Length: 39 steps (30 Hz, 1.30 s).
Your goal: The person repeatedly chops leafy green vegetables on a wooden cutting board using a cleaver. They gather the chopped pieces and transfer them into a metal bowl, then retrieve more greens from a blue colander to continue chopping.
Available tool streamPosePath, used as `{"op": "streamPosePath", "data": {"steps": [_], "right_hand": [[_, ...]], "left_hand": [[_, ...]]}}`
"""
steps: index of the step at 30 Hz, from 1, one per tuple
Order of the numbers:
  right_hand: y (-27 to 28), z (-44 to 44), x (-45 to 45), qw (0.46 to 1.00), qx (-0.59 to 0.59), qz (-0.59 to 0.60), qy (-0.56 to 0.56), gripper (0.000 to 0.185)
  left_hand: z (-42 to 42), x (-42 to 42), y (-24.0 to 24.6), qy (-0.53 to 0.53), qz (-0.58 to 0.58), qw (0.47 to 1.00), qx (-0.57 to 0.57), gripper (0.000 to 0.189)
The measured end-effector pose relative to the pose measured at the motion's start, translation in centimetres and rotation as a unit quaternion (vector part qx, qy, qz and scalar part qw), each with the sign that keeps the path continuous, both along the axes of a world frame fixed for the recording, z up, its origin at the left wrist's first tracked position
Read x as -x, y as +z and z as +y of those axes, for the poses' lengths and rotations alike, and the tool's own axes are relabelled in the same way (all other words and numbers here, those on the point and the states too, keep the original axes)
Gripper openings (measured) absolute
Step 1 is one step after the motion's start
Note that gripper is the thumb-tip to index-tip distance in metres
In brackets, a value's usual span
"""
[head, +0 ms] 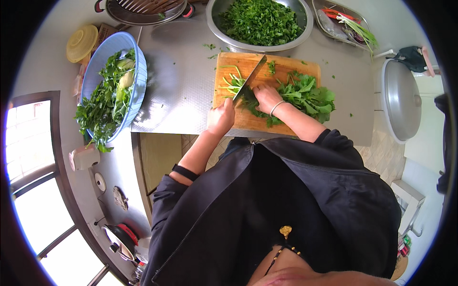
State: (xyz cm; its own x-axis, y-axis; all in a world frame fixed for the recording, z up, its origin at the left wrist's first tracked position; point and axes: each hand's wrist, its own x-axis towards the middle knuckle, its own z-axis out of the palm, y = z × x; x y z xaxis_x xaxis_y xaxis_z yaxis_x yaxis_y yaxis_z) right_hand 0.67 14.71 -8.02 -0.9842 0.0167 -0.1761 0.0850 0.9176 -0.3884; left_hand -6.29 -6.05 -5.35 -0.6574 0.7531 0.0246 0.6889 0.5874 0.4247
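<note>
My left hand [220, 116] is closed around the handle of a kitchen knife [250, 77], its handle hidden in the fist. The blade slants up and to the right across a wooden cutting board [243, 121]. Right of the blade, my right hand [266, 98] holds down a bunch of leafy greens [306, 94], with its fingers bent close to the knife. The leaves spread past the board's right edge. On the blade's left side lie pale green stems [232, 83]. A few green scraps [272, 67] dot the board near its far edge.
Beyond the board stands a metal bowl [211, 14] of chopped greens [261, 21]. A blue plastic basket [142, 78] with leafy greens is at the left. A tray [331, 35] holds red peppers and scallions at the back right. A two-handled pan [143, 18] sits at the back left.
</note>
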Motion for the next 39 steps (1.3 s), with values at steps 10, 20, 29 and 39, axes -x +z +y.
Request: {"op": "streamPosePath", "data": {"steps": [10, 20, 29, 39], "right_hand": [[0.7, 3.2, 2.3, 0.967, 0.214, 0.125, -0.051, 0.054], [0.0, -1.5, 12.2, 0.997, 0.042, -0.041, -0.055, 0.064], [-0.8, -5.7, 7.2, 0.997, -0.025, 0.077, -0.011, 0.097], [-1.6, -3.1, 3.4, 0.99, -0.024, 0.132, -0.033, 0.04]], "left_hand": [[-7.4, 0.8, 3.9, 0.15, -0.024, 0.984, -0.097, 0.01], [-10.0, -0.6, 2.6, 0.233, -0.084, 0.969, 0.011, 0.017], [-10.5, -0.3, 2.0, 0.258, -0.097, 0.961, -0.006, 0.023], [-7.6, -1.1, 1.3, 0.174, 0.006, 0.982, 0.074, 0.011]]}}
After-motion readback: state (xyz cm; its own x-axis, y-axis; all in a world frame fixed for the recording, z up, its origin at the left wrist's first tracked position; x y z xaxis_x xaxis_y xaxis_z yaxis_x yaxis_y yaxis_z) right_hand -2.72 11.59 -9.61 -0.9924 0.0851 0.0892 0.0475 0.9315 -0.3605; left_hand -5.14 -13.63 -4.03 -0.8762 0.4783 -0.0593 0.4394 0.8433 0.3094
